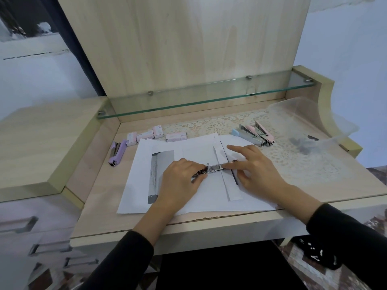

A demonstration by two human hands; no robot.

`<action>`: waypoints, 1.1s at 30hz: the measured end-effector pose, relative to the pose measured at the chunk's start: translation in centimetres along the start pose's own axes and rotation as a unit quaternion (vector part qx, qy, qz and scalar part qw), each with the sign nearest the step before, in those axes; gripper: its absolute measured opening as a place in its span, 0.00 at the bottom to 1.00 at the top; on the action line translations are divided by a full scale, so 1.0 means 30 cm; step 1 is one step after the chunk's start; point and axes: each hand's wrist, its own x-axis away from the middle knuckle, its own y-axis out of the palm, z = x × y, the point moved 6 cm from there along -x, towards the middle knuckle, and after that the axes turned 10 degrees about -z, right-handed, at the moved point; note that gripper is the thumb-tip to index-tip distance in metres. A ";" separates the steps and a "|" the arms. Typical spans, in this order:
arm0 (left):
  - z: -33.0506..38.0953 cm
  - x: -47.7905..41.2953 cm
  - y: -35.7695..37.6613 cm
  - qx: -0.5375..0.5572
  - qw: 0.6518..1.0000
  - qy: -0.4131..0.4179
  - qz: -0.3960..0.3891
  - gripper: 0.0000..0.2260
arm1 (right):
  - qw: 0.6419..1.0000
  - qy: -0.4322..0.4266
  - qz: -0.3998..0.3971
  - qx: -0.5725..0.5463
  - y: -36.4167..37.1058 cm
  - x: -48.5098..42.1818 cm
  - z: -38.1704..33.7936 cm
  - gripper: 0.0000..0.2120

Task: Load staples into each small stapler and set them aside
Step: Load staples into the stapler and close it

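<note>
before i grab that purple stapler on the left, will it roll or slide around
The purple stapler looks flat-sided and lies lengthwise on bare wood, so rolling seems unlikely. Its smooth plastic shell may skid if nudged. It appears small, probably light.

Light wood desk [100, 208] carries everything. White paper sheets [188, 147] at centre. Lilac stapler [117, 152] at 9 o'clock, just off paper. Pink staple boxes [156, 135] in row at 11 o'clock, touching paper's far edge. Lace mat [293, 164] from 12 to 3 o'clock; on it blue and pink staplers [253, 133] clustered at 1 o'clock, clear plastic bag [310, 122] at 2 o'clock.
</note>
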 end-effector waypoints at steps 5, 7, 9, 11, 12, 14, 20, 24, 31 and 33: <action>0.001 0.001 -0.004 0.006 1.000 0.006 0.016 0.10 | 0.999 -0.024 -0.045 0.009 0.018 -0.024 -0.041 0.20; 0.001 0.001 -0.003 0.004 1.000 0.003 0.012 0.08 | 0.998 -0.028 -0.054 -0.001 0.026 -0.031 -0.055 0.20; -0.001 0.001 -0.001 0.005 1.000 -0.003 0.007 0.08 | 0.998 -0.010 -0.047 -0.041 0.026 -0.032 -0.057 0.18; -0.002 0.002 -0.002 0.010 1.000 -0.006 0.004 0.08 | 0.994 0.035 -0.024 -0.096 0.015 -0.030 -0.043 0.13; -0.003 0.002 -0.002 0.013 1.000 -0.008 0.003 0.09 | 0.991 0.060 -0.013 -0.116 0.009 -0.031 -0.033 0.09; -0.003 0.001 -0.003 0.018 1.000 -0.012 0.000 0.11 | 0.985 0.105 -0.016 -0.139 0.006 -0.032 -0.013 0.02; -0.003 0.001 -0.001 0.021 0.999 -0.025 -0.008 0.12 | 0.977 0.151 -0.028 -0.151 0.027 -0.027 -0.005 0.01; -0.003 -0.002 -0.002 0.017 0.999 -0.032 -0.015 0.10 | 0.975 0.168 -0.040 -0.143 0.040 -0.044 -0.021 0.02; -0.001 -0.002 -0.006 0.008 0.999 -0.033 -0.017 0.10 | 0.967 0.201 -0.036 -0.153 0.053 -0.062 -0.048 0.05; 0.000 -0.002 -0.008 0.011 0.999 -0.030 -0.010 0.11 | 0.964 0.203 -0.030 -0.170 0.051 -0.065 -0.051 0.04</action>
